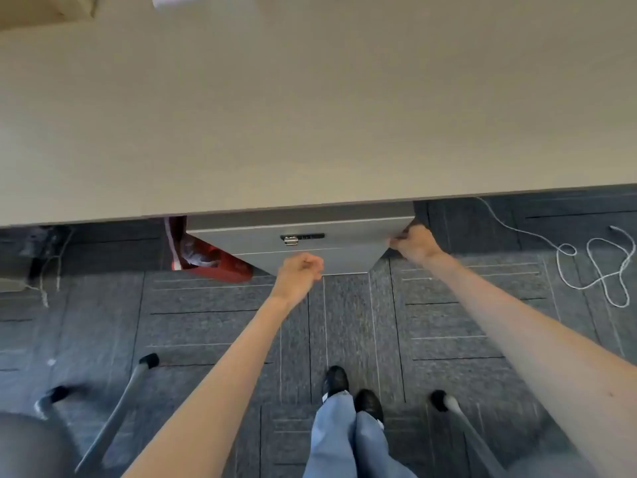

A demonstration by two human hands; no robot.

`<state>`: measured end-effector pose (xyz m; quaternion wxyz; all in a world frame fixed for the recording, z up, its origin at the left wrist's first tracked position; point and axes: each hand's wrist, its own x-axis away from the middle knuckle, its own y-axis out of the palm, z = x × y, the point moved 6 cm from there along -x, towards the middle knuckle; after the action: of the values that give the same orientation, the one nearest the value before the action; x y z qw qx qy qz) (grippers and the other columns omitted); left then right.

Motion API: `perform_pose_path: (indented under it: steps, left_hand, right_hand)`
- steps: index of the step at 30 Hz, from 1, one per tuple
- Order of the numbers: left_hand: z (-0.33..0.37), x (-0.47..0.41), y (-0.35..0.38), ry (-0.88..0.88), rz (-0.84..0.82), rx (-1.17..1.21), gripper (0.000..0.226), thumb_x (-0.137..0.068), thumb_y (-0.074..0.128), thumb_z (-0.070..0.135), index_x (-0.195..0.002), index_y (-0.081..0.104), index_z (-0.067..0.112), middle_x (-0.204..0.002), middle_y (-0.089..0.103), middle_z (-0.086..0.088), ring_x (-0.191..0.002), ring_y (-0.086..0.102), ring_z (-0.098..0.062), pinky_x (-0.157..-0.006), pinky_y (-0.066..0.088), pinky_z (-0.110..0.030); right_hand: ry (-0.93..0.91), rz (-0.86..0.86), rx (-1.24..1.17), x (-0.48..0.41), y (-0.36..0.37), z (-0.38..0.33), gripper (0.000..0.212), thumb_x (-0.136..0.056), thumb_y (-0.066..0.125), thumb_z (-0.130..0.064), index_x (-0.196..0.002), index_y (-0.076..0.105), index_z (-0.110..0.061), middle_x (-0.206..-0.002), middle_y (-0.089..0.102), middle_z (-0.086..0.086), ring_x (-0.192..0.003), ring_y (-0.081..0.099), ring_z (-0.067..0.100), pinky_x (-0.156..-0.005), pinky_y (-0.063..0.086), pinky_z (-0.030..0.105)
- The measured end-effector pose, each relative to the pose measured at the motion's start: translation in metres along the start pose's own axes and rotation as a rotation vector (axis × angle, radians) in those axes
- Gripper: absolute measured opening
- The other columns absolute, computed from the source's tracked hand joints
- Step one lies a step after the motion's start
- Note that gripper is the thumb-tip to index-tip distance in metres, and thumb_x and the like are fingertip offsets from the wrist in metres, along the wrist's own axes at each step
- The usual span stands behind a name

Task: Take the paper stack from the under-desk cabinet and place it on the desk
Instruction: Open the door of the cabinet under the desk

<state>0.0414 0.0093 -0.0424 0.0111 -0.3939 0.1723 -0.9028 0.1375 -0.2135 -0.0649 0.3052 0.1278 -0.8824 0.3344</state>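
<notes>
Gripping the right edge of the cabinet (pixel 303 248) under the desk (pixel 310 115), the right hand (pixel 415 243) is curling its fingers round that corner; the left hand (pixel 299 274), loosely fisted and holding nothing, is hovering nearer the front. The paper stack is lying unseen, presumably inside.
</notes>
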Motion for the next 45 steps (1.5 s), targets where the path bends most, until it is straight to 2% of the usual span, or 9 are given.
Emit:
perform_pose_path:
  steps: [3, 11, 16, 20, 25, 32, 36, 41, 45]
  left_hand:
    - [-0.016, -0.019, 0.0, -0.026, 0.079, 0.043, 0.012, -0.095, 0.053, 0.016, -0.089, 0.064, 0.019, -0.099, 0.066, -0.007, -0.109, 0.065, -0.028, -0.099, 0.047, -0.04]
    - [-0.047, -0.026, 0.011, -0.102, 0.115, 0.185, 0.03, -0.098, 0.049, 0.017, -0.123, 0.058, 0.002, -0.109, 0.06, -0.005, -0.102, 0.059, -0.016, -0.083, 0.05, -0.027]
    - [-0.05, -0.024, 0.013, -0.121, 0.159, 0.274, 0.037, -0.098, 0.051, 0.026, -0.128, 0.053, 0.006, -0.105, 0.057, 0.001, -0.11, 0.057, -0.016, -0.096, 0.049, -0.031]
    - [-0.054, -0.021, 0.019, -0.161, 0.181, 0.326, 0.044, -0.094, 0.055, 0.038, -0.127, 0.05, 0.01, -0.124, 0.054, -0.005, -0.117, 0.054, -0.018, -0.091, 0.046, -0.029]
    - [-0.071, -0.023, 0.032, -0.267, 0.171, 0.458, 0.061, -0.09, 0.062, 0.039, -0.139, 0.039, 0.012, -0.139, 0.049, -0.005, -0.133, 0.045, -0.025, -0.113, 0.037, -0.045]
    - [-0.101, -0.027, 0.046, -0.347, 0.089, 0.578, 0.067, -0.092, 0.06, 0.03, -0.146, 0.021, 0.023, -0.125, 0.053, -0.008, -0.13, 0.047, -0.037, -0.104, 0.044, -0.055]
    - [-0.117, -0.029, 0.044, -0.31, 0.1, 0.551, 0.054, -0.098, 0.049, 0.011, -0.144, 0.021, 0.02, -0.097, 0.057, -0.007, -0.102, 0.062, -0.032, -0.086, 0.055, -0.047]
    - [-0.129, -0.021, 0.035, -0.245, 0.054, 0.474, 0.057, -0.096, 0.047, 0.006, -0.143, 0.019, 0.021, -0.127, 0.052, -0.019, -0.11, 0.063, -0.037, -0.087, 0.057, -0.053]
    - [-0.134, -0.012, 0.028, -0.231, 0.078, 0.426, 0.053, -0.097, 0.046, 0.006, -0.142, 0.02, 0.019, -0.122, 0.051, -0.014, -0.107, 0.062, -0.032, -0.086, 0.057, -0.053]
  right_hand:
    - [-0.011, 0.007, -0.049, -0.018, 0.014, 0.012, 0.048, -0.084, 0.067, -0.008, -0.129, 0.053, 0.0, -0.127, 0.062, 0.015, -0.117, 0.059, 0.031, -0.087, 0.047, 0.027]
    - [-0.053, 0.076, -0.074, -0.029, 0.021, 0.038, 0.041, -0.079, 0.073, -0.011, -0.117, 0.059, -0.004, -0.114, 0.069, 0.014, -0.108, 0.064, 0.027, -0.096, 0.051, 0.04]
    - [-0.12, 0.055, 0.045, -0.012, 0.026, 0.048, 0.023, -0.074, 0.077, -0.019, -0.089, 0.062, -0.01, -0.095, 0.072, 0.008, -0.097, 0.065, 0.028, -0.087, 0.054, 0.047]
    - [-0.067, -0.025, 0.093, 0.013, 0.038, 0.064, 0.024, -0.068, 0.082, -0.02, -0.081, 0.064, -0.009, -0.085, 0.071, 0.004, -0.077, 0.065, 0.017, -0.075, 0.056, 0.036]
    - [-0.017, -0.183, 0.087, 0.038, 0.062, 0.08, 0.023, -0.064, 0.085, -0.017, -0.07, 0.064, -0.009, -0.072, 0.066, 0.002, -0.066, 0.057, 0.015, -0.065, 0.047, 0.025]
    - [-0.021, -0.305, 0.085, 0.067, 0.096, 0.095, 0.031, -0.06, 0.087, -0.021, -0.073, 0.068, 0.0, -0.07, 0.063, 0.001, -0.064, 0.052, 0.011, -0.06, 0.039, 0.022]
    - [-0.014, -0.384, 0.097, 0.082, 0.124, 0.103, 0.028, -0.059, 0.087, -0.024, -0.07, 0.067, -0.007, -0.071, 0.063, 0.0, -0.066, 0.053, 0.01, -0.064, 0.041, 0.024]
    - [0.016, -0.491, 0.095, 0.102, 0.151, 0.105, 0.025, -0.068, 0.082, -0.026, -0.078, 0.061, -0.016, -0.085, 0.064, 0.002, -0.077, 0.055, 0.014, -0.073, 0.042, 0.028]
    - [0.068, -0.398, -0.009, 0.115, 0.159, 0.109, 0.032, -0.08, 0.07, -0.038, -0.092, 0.066, -0.009, -0.098, 0.07, 0.008, -0.091, 0.065, 0.022, -0.088, 0.049, 0.034]
